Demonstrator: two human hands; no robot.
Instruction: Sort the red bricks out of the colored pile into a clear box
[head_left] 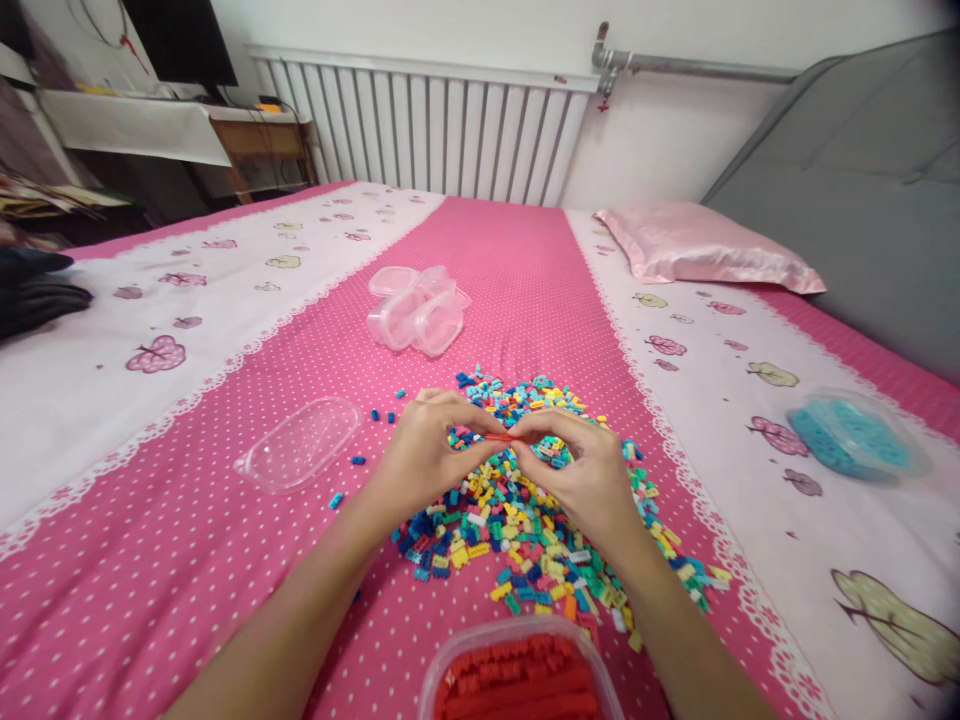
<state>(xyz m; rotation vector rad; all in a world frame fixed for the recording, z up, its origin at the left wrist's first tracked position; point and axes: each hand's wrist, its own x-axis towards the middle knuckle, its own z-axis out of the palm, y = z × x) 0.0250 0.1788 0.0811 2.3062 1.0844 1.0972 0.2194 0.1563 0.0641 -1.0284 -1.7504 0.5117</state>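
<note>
Both my hands meet over a spread pile of small toy bricks [517, 510] in blue, yellow, green, white and pink. My left hand [431, 440] pinches one end of a thin row of red bricks [496, 437]. The other end is between the thumb and forefinger of my right hand [581, 465]. Fingertips hide part of the red row. Below my hands, at the near edge of the view, stands a clear plastic box [429, 690] filled with rows of red bricks.
A clear lid [304, 445] lies left of the pile, with several loose blue bricks between. Farther back are stacked empty clear boxes [416, 310]. At right stands a lidded box of light-blue bricks [855, 435]. A pink pillow [712, 245] lies at the back right of the bed.
</note>
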